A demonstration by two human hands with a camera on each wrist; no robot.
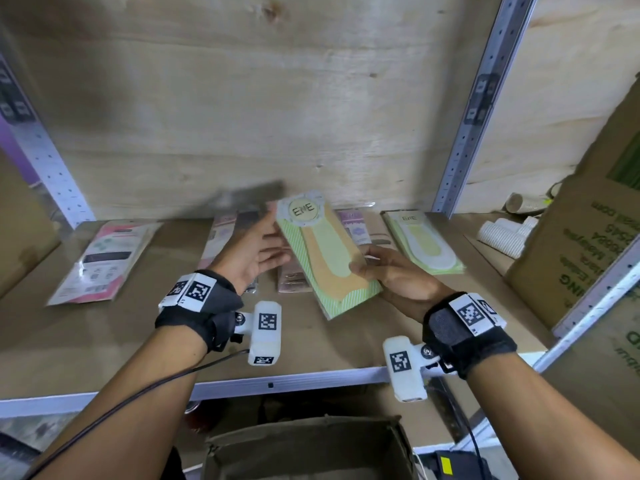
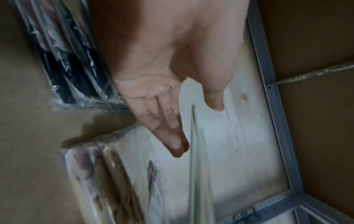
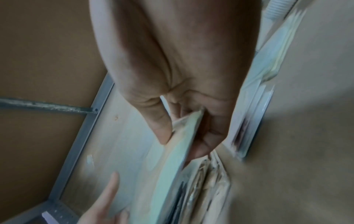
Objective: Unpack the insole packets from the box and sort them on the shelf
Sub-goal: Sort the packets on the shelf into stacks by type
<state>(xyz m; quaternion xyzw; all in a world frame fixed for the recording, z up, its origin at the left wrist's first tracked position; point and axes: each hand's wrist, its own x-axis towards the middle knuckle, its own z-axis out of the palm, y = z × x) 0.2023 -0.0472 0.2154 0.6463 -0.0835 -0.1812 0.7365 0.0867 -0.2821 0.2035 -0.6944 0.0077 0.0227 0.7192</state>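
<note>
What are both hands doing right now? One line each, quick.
Left hand: open, fingers straight beside the green insole packet; contact unclear.
Right hand: holding the green insole packet, pinching its lower edge.

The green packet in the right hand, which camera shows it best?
The head view: the green packet faces the camera whole, with its EME label readable. The right wrist view shows only its blurred edge pinched by the right hand; the left wrist view shows a thin edge.

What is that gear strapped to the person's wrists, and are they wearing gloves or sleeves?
No gloves or sleeves: the left hand and right hand are bare. Each wrist wears a black fabric wrist strap topped with white blocks printed with black-and-white square code markers. A white boxy camera unit, also marked, juts from each strap, and a thin dark cable trails along the left forearm.
</note>
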